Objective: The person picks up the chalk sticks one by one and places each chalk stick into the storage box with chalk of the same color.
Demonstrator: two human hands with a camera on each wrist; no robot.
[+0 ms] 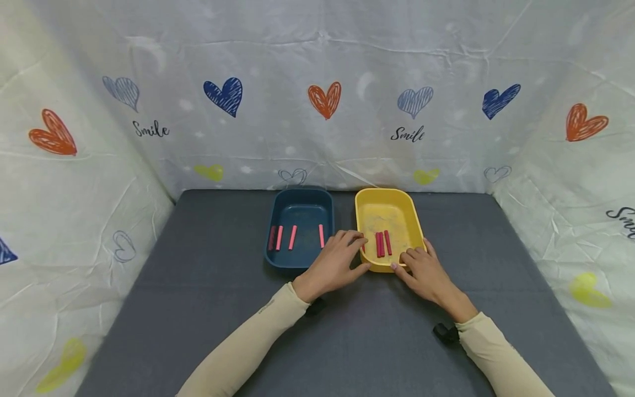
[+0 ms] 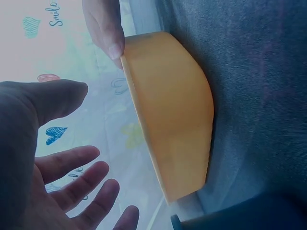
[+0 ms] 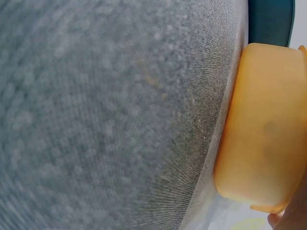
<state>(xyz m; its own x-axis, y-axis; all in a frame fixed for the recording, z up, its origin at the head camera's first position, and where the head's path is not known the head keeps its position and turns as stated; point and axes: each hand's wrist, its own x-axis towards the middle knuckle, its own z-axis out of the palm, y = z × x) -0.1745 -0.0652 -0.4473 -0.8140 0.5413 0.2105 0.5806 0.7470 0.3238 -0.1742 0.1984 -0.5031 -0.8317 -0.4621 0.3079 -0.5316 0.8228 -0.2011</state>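
Note:
My left hand [image 1: 337, 262] hovers at the left rim of a yellow tray [image 1: 389, 199], fingers spread. In the left wrist view, a gap shows between its thumb and fingers [image 2: 79, 177], with nothing between them. At the tray's near right corner, my right hand [image 1: 421, 270] grips the rim, with its thumb at the front edge. Several dark red sticks [image 1: 380, 244] lie inside the yellow tray, one partly hidden by the left hand's fingers. Left of it stands a dark blue tray [image 1: 303, 194] holding three pink sticks [image 1: 292, 237] and a darker red one [image 1: 272, 238].
Both trays stand on a dark grey cloth-covered table [image 1: 223, 231], near its back edge. A white curtain [image 1: 278, 60] printed with hearts encloses the back and both sides. Black straps or devices [image 1: 445, 333] sit at the wrists.

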